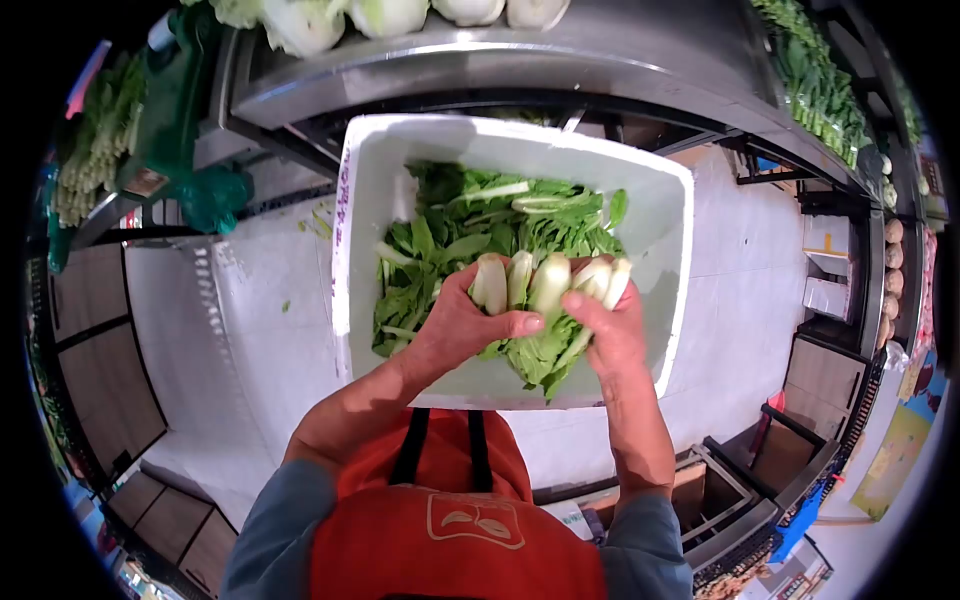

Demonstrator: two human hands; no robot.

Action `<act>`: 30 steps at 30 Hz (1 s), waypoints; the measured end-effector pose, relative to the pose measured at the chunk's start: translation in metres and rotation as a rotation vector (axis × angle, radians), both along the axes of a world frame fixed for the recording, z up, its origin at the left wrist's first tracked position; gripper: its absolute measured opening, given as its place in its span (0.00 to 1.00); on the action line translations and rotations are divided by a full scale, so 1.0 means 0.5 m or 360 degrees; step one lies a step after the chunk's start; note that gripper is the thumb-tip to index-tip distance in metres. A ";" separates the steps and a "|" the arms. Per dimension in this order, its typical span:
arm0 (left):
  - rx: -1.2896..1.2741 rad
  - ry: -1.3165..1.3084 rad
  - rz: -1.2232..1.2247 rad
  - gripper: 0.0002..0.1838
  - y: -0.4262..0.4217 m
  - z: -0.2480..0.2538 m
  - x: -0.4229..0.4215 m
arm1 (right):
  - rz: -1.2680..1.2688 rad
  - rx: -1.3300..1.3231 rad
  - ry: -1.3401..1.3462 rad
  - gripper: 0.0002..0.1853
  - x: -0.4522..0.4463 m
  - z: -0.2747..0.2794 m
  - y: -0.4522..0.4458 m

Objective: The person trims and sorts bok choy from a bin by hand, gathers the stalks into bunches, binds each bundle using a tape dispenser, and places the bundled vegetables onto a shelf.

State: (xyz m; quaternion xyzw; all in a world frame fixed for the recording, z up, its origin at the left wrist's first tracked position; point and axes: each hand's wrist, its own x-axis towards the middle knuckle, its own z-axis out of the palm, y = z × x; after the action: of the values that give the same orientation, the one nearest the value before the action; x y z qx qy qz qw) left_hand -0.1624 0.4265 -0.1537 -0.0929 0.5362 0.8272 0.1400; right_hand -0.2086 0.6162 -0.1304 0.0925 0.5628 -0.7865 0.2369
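Both of my hands hold a row of several pale-stemmed bok choy (pixel 549 285) above a white foam box (pixel 655 260). My left hand (pixel 462 318) wraps round the stems on the left side, its thumb across the front. My right hand (pixel 612 325) grips those on the right, thumb pressed on a stem. Leaves hang down below the stems, toward my body. Inside the box, beneath the hands, lies a loose pile of green leafy vegetables (pixel 450 222), heaped mostly in the left and middle parts.
Behind the box runs a metal shelf (pixel 600 62) with pale cabbages (pixel 390 12). Green bags (pixel 215 195) hang at the left. More greens (pixel 815 80) fill the right shelf, above white boxes (pixel 827 245). Open crates (pixel 705 495) stand at the lower right.
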 end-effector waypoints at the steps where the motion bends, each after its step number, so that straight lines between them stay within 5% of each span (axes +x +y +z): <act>1: -0.0027 0.0001 0.0001 0.23 0.006 0.025 0.003 | -0.0008 0.0050 0.0126 0.16 0.012 0.027 -0.006; 4: -0.0093 0.0071 0.0002 0.23 0.010 0.087 0.008 | -0.0044 0.0206 0.0507 0.13 0.035 0.102 -0.024; 8: 0.0039 0.0101 0.0082 0.23 -0.015 0.158 0.024 | -0.0350 0.0128 0.0475 0.11 0.034 0.213 -0.019; 11: 0.0014 0.0167 0.0044 0.23 -0.035 0.228 0.041 | -0.0263 0.0510 0.0672 0.12 0.038 0.232 0.001; 15: -0.0067 0.0398 0.0002 0.22 -0.036 0.272 0.063 | -0.0095 0.0303 0.0625 0.16 0.089 0.277 -0.051; 22: -0.0147 0.0574 0.0138 0.26 -0.050 0.331 0.110 | -0.0304 0.0527 0.1023 0.20 0.155 0.338 -0.111; 30: -0.0368 0.0577 0.0193 0.21 -0.062 0.371 0.141 | -0.0564 0.0940 0.1321 0.16 0.230 0.387 -0.133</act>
State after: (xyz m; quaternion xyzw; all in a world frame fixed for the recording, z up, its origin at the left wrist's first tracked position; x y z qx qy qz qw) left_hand -0.0920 0.3955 0.0316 0.0097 0.6373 0.7703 -0.0202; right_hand -0.0933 0.5498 0.0634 -0.0699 0.7821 -0.5932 -0.1778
